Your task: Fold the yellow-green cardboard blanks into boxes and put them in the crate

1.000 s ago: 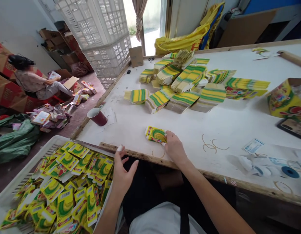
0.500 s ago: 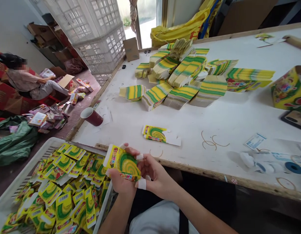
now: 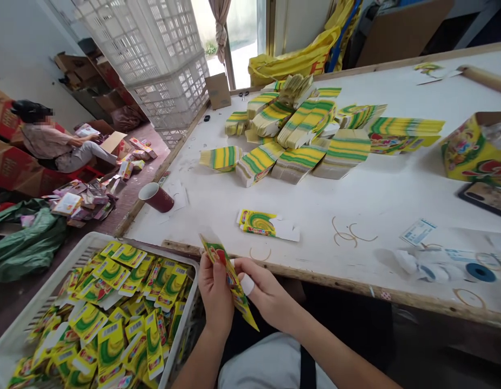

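Note:
A yellow-green printed carton (image 3: pixel 222 263) is held between my two hands, turned almost edge-on and tilted above the table's front edge. My left hand (image 3: pixel 215 289) grips its left side, with the thumb pressed on the printed face. On the other side, my right hand (image 3: pixel 262 289) pinches it; white tape wraps the thumb. Another carton (image 3: pixel 257 222) lies on the white table (image 3: pixel 307 205) just beyond my hands, its white flap pointing right. Left of my hands, a white plastic crate (image 3: pixel 184 319) holds a heap of similar cartons (image 3: pixel 110 343).
Stacks of flat carton blanks (image 3: pixel 307 124) cover the table's far middle. A maroon cup (image 3: pixel 157 197) stands at the left edge. Rubber bands (image 3: pixel 345 236), tape rolls (image 3: pixel 480 272) and a phone (image 3: pixel 487 195) lie rightward. A person (image 3: pixel 51 138) sits at far left among boxes.
The carton between my hands has turned from showing its broad front face to nearly edge-on. My left hand now has its thumb on the printed side. The view has shifted slightly.

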Available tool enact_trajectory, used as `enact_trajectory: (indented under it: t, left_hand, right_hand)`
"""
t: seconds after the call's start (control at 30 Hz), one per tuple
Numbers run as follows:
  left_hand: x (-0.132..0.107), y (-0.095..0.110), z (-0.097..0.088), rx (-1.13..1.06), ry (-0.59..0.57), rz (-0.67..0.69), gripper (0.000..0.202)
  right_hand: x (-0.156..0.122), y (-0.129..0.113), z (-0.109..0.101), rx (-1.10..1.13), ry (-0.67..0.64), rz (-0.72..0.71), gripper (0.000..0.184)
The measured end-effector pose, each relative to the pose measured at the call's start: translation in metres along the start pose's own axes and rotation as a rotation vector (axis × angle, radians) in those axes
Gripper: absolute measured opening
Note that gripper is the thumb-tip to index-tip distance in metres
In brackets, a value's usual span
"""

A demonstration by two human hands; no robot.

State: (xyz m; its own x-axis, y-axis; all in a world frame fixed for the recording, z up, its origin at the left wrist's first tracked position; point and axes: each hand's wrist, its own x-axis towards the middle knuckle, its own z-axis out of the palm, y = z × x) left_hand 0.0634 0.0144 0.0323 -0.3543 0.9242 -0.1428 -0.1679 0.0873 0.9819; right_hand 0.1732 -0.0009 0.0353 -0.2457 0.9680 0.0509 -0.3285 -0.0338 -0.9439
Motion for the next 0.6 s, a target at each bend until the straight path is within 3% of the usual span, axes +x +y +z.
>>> enact_trajectory:
  t: [0.13,0.2,0.27,0.33,0.4,0.53,0.6]
  left_hand:
    - [0.003,0.001,-0.004,0.095,-0.147,0.082,0.038]
    - [0.003,0.001,-0.005,0.122,-0.266,0.134,0.057]
    - [0.002,0.000,-0.005,0.165,-0.319,0.167,0.078]
    - [0.000,-0.001,-0.005,0.218,-0.282,0.147,0.078]
    - [0.001,-0.001,-0.004,0.231,-0.240,0.097,0.064]
    - [0.007,-0.004,-0.007,0.182,-0.232,0.055,0.052]
    - [0.009,-0.006,-0.008,0.161,-0.199,0.050,0.047]
  right_hand:
    - [0.002,0.010,-0.003,0.243,-0.030,0.129,0.048]
    - [0.002,0.019,-0.004,0.114,0.051,0.114,0.042]
    - [0.001,0.025,-0.003,-0.176,0.140,0.064,0.035]
    - [-0.001,0.027,-0.001,-0.405,0.158,0.013,0.032]
    - [-0.003,0.025,-0.002,-0.445,0.116,-0.029,0.032]
    - [-0.003,0.020,-0.011,-0.212,0.029,0.015,0.010]
    - [-0.001,0.019,-0.016,-0.138,0.058,0.070,0.014]
